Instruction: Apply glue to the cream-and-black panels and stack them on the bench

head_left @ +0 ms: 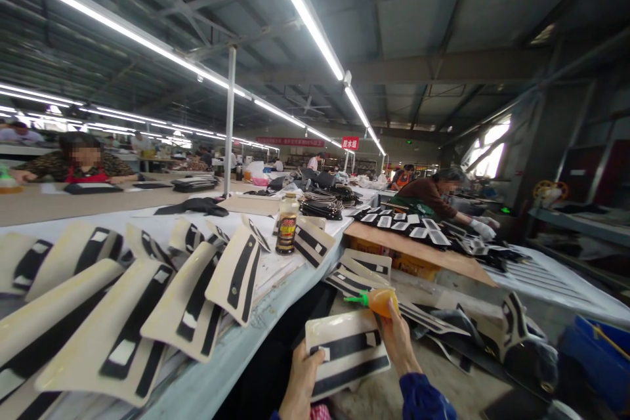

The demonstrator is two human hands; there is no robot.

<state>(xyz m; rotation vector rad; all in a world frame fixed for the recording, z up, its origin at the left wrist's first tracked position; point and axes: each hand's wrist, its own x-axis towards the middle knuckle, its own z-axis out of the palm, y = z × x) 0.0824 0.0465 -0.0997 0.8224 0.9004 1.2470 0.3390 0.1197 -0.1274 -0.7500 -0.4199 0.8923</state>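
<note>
Workshop bench, seen from the worker's head. The left hand (301, 377) gripped the near-left edge of a cream panel (347, 352) bearing two black strips, holding it low in the foreground, just right of the pale blue table edge (246, 341). The panel's long axis ran roughly left to right, tilted slightly upward toward the right, with its face turned up toward the camera. The right hand (398, 340) was closed around an orange squeeze bottle (380, 301) at the panel's upper right corner; the bottle lay nearly level, its green nozzle (354, 300) pointing left, just above the panel's far edge. On the table to the left, similar cream panels (187, 305) lay fanned in overlapping rows, beside a dark glass bottle (287, 225). Farther right, a co-worker (433, 193) leaned over a cardboard sheet (418, 251) covered with small pieces.
</note>
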